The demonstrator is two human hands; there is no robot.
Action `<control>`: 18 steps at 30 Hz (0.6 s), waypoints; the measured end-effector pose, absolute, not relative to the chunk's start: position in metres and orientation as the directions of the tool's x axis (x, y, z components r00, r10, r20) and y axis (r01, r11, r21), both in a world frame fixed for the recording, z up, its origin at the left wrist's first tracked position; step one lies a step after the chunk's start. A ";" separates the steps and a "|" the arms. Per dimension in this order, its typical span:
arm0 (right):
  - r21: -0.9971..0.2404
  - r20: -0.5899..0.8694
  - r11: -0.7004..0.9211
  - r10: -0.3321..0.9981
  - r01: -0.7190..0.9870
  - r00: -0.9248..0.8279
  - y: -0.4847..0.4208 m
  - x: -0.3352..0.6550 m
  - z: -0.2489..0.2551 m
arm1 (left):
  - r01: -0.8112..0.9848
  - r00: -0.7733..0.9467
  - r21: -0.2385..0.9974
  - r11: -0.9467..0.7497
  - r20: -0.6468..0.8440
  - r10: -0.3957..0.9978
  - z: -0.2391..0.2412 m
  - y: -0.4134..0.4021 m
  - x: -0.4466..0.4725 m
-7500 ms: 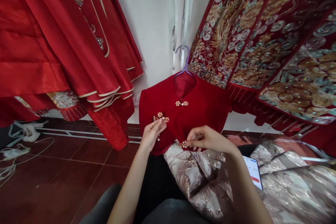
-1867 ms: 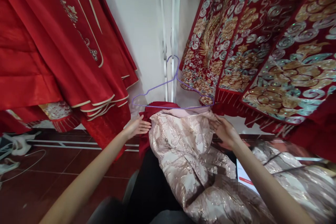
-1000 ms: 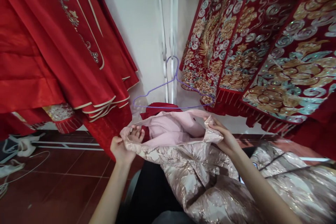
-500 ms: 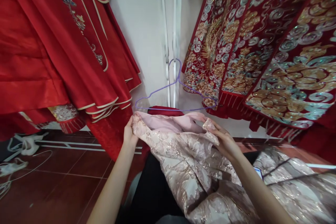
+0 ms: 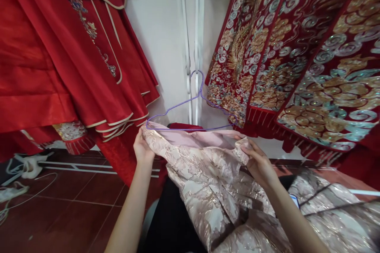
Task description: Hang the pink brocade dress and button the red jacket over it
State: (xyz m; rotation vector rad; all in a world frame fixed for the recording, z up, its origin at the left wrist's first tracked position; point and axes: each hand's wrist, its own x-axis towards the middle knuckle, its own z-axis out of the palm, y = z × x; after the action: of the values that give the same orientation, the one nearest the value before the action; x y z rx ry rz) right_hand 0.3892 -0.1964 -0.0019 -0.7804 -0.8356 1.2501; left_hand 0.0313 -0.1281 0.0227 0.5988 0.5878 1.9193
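A pale pink brocade garment (image 5: 208, 174) with a gold floral pattern and plain pink lining is held up in front of me. My left hand (image 5: 141, 148) grips its upper left edge, fingers closed on the cloth. My right hand (image 5: 259, 162) pinches the upper right edge. A thin purple wire hanger (image 5: 190, 102) hangs just above the garment's top edge, and the garment's left corner touches its left end. A bit of red cloth (image 5: 181, 126) shows behind the garment, under the hanger.
Red satin robes with cream trim (image 5: 65, 55) hang at the left. Heavy red panels embroidered in gold and silver (image 5: 297, 55) hang at the right. White wall and rails (image 5: 192, 27) stand behind. A red tiled floor (image 5: 59, 205) carries white cables (image 5: 20, 166). A phone (image 5: 294, 201) lies at the lower right.
Both hands have lifted the pink garment's opening up to the hanger's bar. My left hand moved up and left, and the garment's corner now meets the hanger's left end.
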 end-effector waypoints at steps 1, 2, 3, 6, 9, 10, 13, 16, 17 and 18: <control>-0.871 0.132 0.174 0.984 -0.459 0.123 -0.196 0.390 -0.003 | -0.717 -0.375 0.584 -0.382 0.139 0.916 0.021 -0.131 0.030; -0.883 0.153 0.189 0.981 -0.431 0.118 -0.195 0.389 -0.003 | -0.759 -0.368 0.533 -0.375 0.125 0.921 0.018 -0.134 0.029; -0.901 0.170 0.194 0.981 -0.388 0.095 -0.194 0.389 -0.002 | -0.794 -0.359 0.486 -0.367 0.112 0.926 0.016 -0.137 0.027; -0.971 0.225 0.217 0.972 -0.100 -0.070 -0.187 0.380 0.004 | -0.852 -0.335 0.393 -0.344 0.095 0.937 0.011 -0.141 0.023; -0.848 0.340 0.395 0.917 0.353 -0.209 -0.178 0.364 0.016 | -0.860 -0.323 0.385 -0.336 0.101 0.941 0.010 -0.140 0.022; -0.761 0.390 0.460 0.888 0.457 -0.243 -0.176 0.358 0.021 | -0.856 -0.323 0.393 -0.337 0.103 0.941 0.011 -0.139 0.022; -0.526 0.507 0.610 0.784 0.592 -0.358 -0.178 0.341 0.034 | -0.846 -0.339 0.412 -0.339 0.075 0.938 0.015 -0.138 0.023; -0.353 0.579 0.694 0.689 0.627 -0.436 -0.186 0.330 0.046 | -0.845 -0.355 0.414 -0.338 0.037 0.934 0.019 -0.140 0.025; -0.323 0.600 0.712 0.663 0.623 -0.447 -0.186 0.327 0.050 | -0.845 -0.355 0.417 -0.336 0.035 0.934 0.020 -0.141 0.026; -0.312 0.612 0.733 0.642 0.605 -0.462 -0.184 0.324 0.052 | -0.843 -0.353 0.421 -0.334 0.036 0.935 0.021 -0.143 0.026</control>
State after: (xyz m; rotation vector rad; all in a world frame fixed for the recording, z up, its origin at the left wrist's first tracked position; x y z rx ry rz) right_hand 0.3236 -0.1838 0.0521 -0.9365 -2.1943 0.0640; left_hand 0.0261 -0.1427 0.0210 0.3240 0.3965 1.9043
